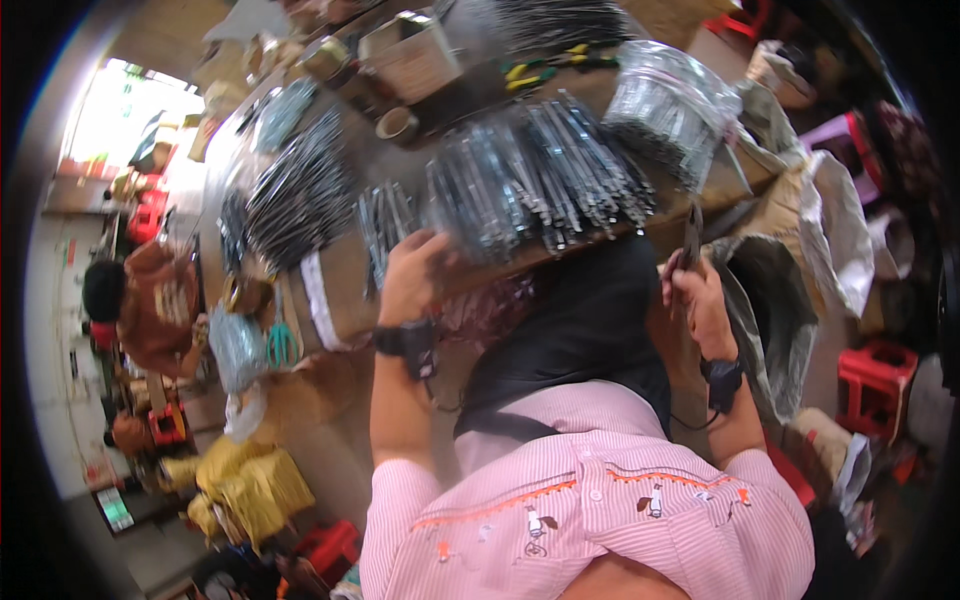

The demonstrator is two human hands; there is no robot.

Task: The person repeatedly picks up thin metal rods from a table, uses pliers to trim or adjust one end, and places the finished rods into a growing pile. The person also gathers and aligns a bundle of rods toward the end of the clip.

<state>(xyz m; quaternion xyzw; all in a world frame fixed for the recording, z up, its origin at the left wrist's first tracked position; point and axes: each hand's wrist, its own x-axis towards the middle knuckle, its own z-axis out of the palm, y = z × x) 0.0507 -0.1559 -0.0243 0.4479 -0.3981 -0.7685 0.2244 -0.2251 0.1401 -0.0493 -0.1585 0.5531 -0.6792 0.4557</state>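
Along the table's near edge lies a row of thin metal rods [560,170], many in clear plastic sleeves. A smaller group of rods [385,225] is just left of it. My left hand [418,268] is at the edge beside that smaller group, its fingers bent and smeared by motion; whether anything is in them is hidden. At the right, off the table's edge, my right hand [697,295] is closed around a slim dark metal tool [693,235] that points up and away from me. Its exact kind does not show.
More rods [300,190] are piled at the left, with a plastic-wrapped bundle [665,105] at the right. Farther back are yellow-and-black handled pliers [535,72], a tape roll [397,125] and a box [410,55]. Teal scissors [282,340] hang left; an open sack [770,310] stands right.
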